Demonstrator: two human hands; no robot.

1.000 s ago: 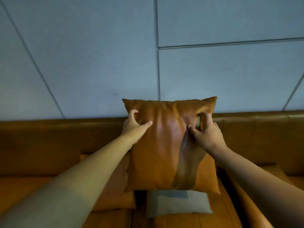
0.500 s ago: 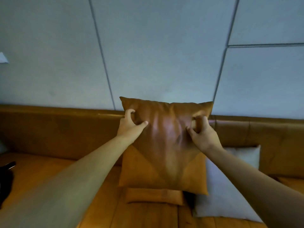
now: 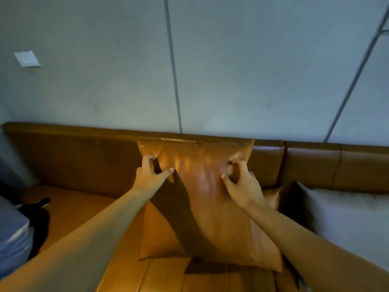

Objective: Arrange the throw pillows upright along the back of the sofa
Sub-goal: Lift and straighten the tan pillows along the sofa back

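Observation:
A tan leather throw pillow [image 3: 210, 218] stands upright in front of the brown leather sofa back [image 3: 84, 157], its top edge level with the top of the backrest. My left hand [image 3: 150, 175] pinches the pillow near its upper left corner. My right hand [image 3: 242, 182] grips it near the upper right corner. A grey fabric pillow [image 3: 347, 213] leans against the backrest just right of it. Another tan pillow's corner [image 3: 272, 197] peeks out between the two.
The orange sofa seat [image 3: 88, 211] stretches left of the pillow. A dark object [image 3: 41, 203] lies on the seat at far left, beside a blue-grey cushion [image 3: 12, 239]. A panelled grey wall [image 3: 231, 70] rises behind the sofa, with a white switch plate [image 3: 27, 58].
Both hands have carried the tan pillow leftwards along the sofa and lowered it against the backrest. The grey pillow now lies to its right.

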